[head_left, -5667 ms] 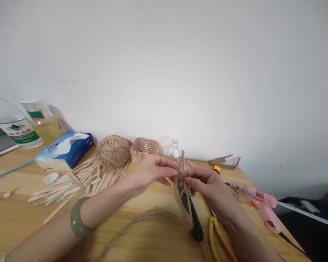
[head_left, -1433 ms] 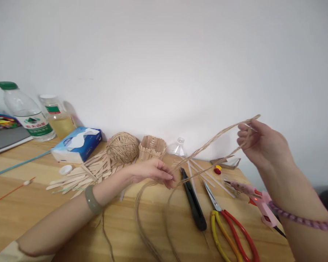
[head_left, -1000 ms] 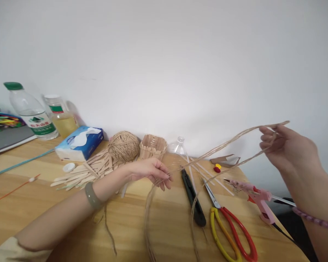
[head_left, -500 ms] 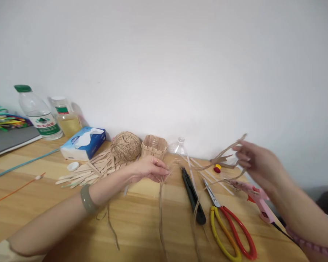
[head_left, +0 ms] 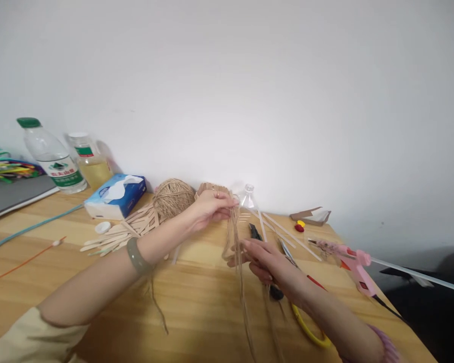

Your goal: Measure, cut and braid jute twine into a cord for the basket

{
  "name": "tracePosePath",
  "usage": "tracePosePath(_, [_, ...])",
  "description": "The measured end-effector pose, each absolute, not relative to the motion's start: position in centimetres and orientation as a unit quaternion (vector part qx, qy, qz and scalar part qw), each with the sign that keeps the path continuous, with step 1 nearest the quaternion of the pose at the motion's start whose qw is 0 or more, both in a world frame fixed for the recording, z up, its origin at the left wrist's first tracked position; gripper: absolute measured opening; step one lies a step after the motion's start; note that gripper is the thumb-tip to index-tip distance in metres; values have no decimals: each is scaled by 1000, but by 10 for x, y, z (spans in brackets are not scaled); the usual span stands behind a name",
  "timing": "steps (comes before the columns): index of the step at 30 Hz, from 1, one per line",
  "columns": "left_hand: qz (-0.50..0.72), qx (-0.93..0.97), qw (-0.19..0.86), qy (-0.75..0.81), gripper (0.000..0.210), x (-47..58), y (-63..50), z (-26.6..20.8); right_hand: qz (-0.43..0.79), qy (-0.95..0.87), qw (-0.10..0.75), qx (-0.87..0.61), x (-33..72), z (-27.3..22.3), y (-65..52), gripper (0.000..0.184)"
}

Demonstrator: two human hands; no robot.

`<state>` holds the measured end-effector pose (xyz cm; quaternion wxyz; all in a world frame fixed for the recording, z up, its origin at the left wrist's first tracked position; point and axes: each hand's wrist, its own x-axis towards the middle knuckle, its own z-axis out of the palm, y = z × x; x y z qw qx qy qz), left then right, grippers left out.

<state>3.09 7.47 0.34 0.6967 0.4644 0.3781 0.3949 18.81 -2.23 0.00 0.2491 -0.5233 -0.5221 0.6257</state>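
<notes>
Pale wall (head_left: 227, 91) behind a wooden table (head_left: 196, 312); doubled twine strands (head_left: 242, 292) hang above the tabletop, running down toward the near edge. Left hand (head_left: 212, 209) pinches their upper end between thumb and fingers; right hand (head_left: 270, 262) lower, fingers reaching among the strands, whether gripping cannot tell. Utility knife (head_left: 256, 232) partly hidden behind the right hand, white cap (head_left: 103, 228) beside wooden sticks (head_left: 136, 229).

Left hand (head_left: 211, 207) pinching strands of twine (head_left: 235, 225) above the bench (head_left: 196, 307); right hand (head_left: 271, 262) lower and nearer, beside the same hanging strands. To the left, a ball of twine (head_left: 174, 197), loose wooden sticks (head_left: 134, 233) and a blue tissue box (head_left: 134, 198); to the right, partly hidden scissors (head_left: 305, 330) and a pink glue gun (head_left: 357, 269).
</notes>
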Motion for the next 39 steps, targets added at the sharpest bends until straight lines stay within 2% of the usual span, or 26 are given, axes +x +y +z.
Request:
tracePosePath(3, [448, 453, 682, 359, 24, 27, 91, 7, 646, -545, 193, -498, 189, -5, -23, 45])
tracePosePath(6, [489, 442, 667, 348, 19, 18, 110, 13, 666, -551, 157, -478, 191, -7, -21, 36])
tracePosePath(8, [501, 448, 655, 346, 20, 12, 119, 16, 673, -530, 213, -470, 193, -6, -16, 29])
tracePosePath(14, [517, 444, 591, 431, 19, 10, 100, -4, 631, -419, 486, -436, 206, 17, 17, 20])
tracePosePath(17, [472, 467, 621, 416, 21, 23, 65, -17, 598, -370, 573, -421, 208, 34, 35, 7])
tracePosePath(20, [373, 524, 695, 321, 34, 39, 31, -17, 564, -351, 625, -410, 207, 49, 49, 10])
tracePosePath(23, [260, 557, 743, 266, 36, 49, 15, -12, 533, -344, 657, -407, 209, 62, 60, 17])
tracePosePath(26, [152, 587, 770, 199, 31, 49, 14, -12, 479, -369, 694, -390, 219, 72, 69, 19])
tracePosePath(28, [123, 587, 784, 163, 25, 44, 17, -14, 419, -397, 716, -393, 230, 75, 75, 18])
tracePosePath(30, [159, 551, 803, 164, 23, 40, 22, -13, 368, -446, 672, -463, 241, 73, 77, 13])
tracePosePath(32, [240, 487, 818, 189, 20, 37, 28, -9, 359, -496, 559, -559, 246, 64, 76, 7])
tracePosePath(35, [344, 401, 819, 224, 22, 35, 40, 4, 411, -526, 400, -627, 239, 41, 62, 5])
tracePosePath(39, [420, 337, 816, 211, 29, 32, 56, 19, 497, -546, 284, -612, 213, 8, 26, 15])
